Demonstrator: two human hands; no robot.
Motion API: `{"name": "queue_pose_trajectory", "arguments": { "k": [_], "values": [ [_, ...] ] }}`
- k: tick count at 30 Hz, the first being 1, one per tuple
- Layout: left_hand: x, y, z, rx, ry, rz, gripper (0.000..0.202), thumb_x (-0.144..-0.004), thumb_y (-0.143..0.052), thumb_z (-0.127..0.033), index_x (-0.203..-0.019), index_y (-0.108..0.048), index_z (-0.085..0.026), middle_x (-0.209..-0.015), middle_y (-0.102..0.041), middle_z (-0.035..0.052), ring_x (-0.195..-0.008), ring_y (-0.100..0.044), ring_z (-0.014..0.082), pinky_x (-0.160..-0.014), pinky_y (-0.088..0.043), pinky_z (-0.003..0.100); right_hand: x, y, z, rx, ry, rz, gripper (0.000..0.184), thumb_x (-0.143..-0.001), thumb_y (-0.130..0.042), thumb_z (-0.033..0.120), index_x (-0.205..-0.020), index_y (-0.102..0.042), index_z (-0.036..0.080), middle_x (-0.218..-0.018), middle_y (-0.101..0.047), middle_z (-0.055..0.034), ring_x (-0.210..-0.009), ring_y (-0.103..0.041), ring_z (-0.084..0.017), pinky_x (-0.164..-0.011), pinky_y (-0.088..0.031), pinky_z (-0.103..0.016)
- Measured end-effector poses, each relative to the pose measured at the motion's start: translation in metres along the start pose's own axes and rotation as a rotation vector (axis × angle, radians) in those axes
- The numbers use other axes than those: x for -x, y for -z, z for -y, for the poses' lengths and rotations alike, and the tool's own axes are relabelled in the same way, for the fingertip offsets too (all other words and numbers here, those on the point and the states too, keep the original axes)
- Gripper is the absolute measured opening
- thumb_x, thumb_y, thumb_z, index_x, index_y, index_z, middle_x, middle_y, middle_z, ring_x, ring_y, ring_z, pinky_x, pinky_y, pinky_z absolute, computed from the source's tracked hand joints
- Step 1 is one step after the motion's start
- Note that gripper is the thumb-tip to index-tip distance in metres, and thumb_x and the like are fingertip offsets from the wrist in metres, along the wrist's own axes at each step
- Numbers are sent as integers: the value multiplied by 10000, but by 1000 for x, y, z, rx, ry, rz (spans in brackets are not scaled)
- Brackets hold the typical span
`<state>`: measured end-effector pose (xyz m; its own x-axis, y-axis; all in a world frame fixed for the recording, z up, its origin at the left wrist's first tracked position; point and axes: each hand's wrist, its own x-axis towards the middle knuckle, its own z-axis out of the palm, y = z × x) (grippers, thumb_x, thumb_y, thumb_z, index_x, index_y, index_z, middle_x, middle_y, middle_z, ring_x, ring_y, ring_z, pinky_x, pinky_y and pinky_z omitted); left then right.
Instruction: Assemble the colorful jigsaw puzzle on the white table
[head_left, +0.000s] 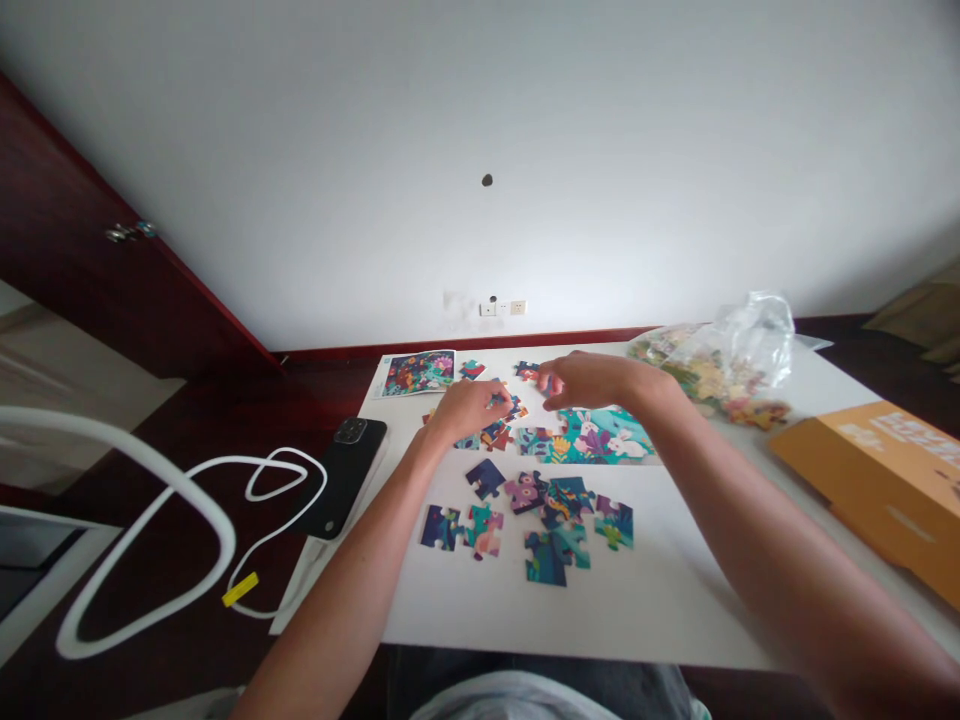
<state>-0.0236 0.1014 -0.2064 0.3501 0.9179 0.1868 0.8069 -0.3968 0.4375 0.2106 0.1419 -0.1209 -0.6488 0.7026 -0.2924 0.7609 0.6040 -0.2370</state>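
The left hand (pixel 469 410) hovers low over the upper middle of the white table (pixel 637 610), its fingers curled and pointing down among the jigsaw pieces (pixel 525 492). The right hand (pixel 589 382) comes in from the right, half open, with its fingers stretched toward the same spot. Both hands are close together, and neither shows clearly whether it has a piece between its fingers; the fingers hide too much to tell.

Just below the hands lies a joined patch of pieces (pixel 596 438) showing white rabbits on teal. Nearer the person, a loose group of pieces (pixel 551 520) lies flat, some touching and some slightly apart. More pieces lie near the fingertips at the top of the group.

The pieces look like thin, light, stiff card, likely easy to nudge out of place. Their flat faces may offer little grip, so they seem best taken by the edges or tabs, or slid to the table edge first.

A picture card (pixel 416 373) lies at the upper left of the table. A clear plastic bag (pixel 739 350) with colourful contents sits at the upper right, and a cardboard box lid (pixel 877 480) lies at the right. A black phone (pixel 345 475) and a white cable (pixel 150 520) sit left of the table.
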Motion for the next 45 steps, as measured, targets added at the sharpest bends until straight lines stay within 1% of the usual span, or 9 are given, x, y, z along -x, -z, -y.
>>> {"name": "queue_pose_trajectory", "arguments": {
  "k": [3,6,11,15,20,24,30,36,45],
  "values": [
    [1,0,-12,1,-62,44,170,-938,-680,-386,-988,-806,-284,-754,-736,12,-730,-702,219,-690,-469,297,13,-17,-29,-11,-23,-145,365,-909,-634,366,-1237,-704,222,-1187,-755,-100,-1052,-707,-270,-870,-526,-364],
    [1,-2,-21,-4,-151,93,183,-922,-717,-404,-1029,-803,-281,-818,-741,24,-773,-699,219,-720,-489,309,33,-45,-55,-14,-29,-317,333,-963,-562,387,-1202,-709,208,-1172,-743,-117,-1049,-697,-278,-924,-513,-401],
    [0,-3,-27,12,-235,107,149,-917,-732,-375,-1009,-795,-276,-895,-719,15,-835,-676,199,-756,-501,312,67,-75,-92,-150,16,-404,401,-958,-566,536,-1149,-724,220,-1235,-700,-133,-1055,-679,-280,-952,-520,-420],
    [2,-3,-27,-26,-231,118,166,-920,-731,-384,-1032,-796,-280,-919,-701,23,-864,-669,204,-783,-522,331,74,-79,-106,-210,1,-334,536,-888,-639,629,-1252,-699,241,-1312,-660,-139,-1115,-658,-298,-965,-522,-430],
    [14,-7,-28,30,-300,116,201,-931,-736,-361,-1111,-783,-286,-1157,-719,39,-1108,-649,231,-998,-518,396,72,-85,-106,-184,7,-253,620,-831,-688,671,-1322,-677,292,-1433,-582,-128,-1317,-543,-341,-1115,-430,-490],
    [21,-9,-32,64,-300,134,271,-935,-735,-366,-1199,-752,-311,-1278,-696,31,-1185,-634,228,-1084,-485,420,74,-88,-111,-184,-31,-228,622,-830,-687,655,-1348,-661,312,-1505,-535,-115,-1365,-507,-348,-1149,-403,-507],
    [21,-13,-41,16,-338,204,337,-916,-760,-410,-1234,-732,-304,-1317,-692,32,-1265,-588,259,-1125,-440,444,81,-85,-125,-191,-39,-221,593,-824,-687,624,-1318,-677,296,-1478,-559,-106,-1346,-529,-333,-1146,-409,-475],
    [22,-17,-51,17,-361,238,308,-922,-754,-364,-1225,-737,-311,-1198,-707,27,-1166,-603,238,-1036,-483,404,82,-84,-124,-194,-84,-214,585,-807,-695,607,-1280,-693,263,-1299,-654,-121,-1163,-626,-323,-1012,-490,-443],
    [23,-14,-47,31,-334,242,260,-919,-728,-296,-1176,-756,-319,-1144,-687,28,-1103,-617,238,-1000,-495,394,82,-83,-128,-181,-173,-200,622,-767,-710,617,-1253,-702,229,-1250,-687,-133,-1093,-658,-326,-952,-508,-426]
  ]
}}
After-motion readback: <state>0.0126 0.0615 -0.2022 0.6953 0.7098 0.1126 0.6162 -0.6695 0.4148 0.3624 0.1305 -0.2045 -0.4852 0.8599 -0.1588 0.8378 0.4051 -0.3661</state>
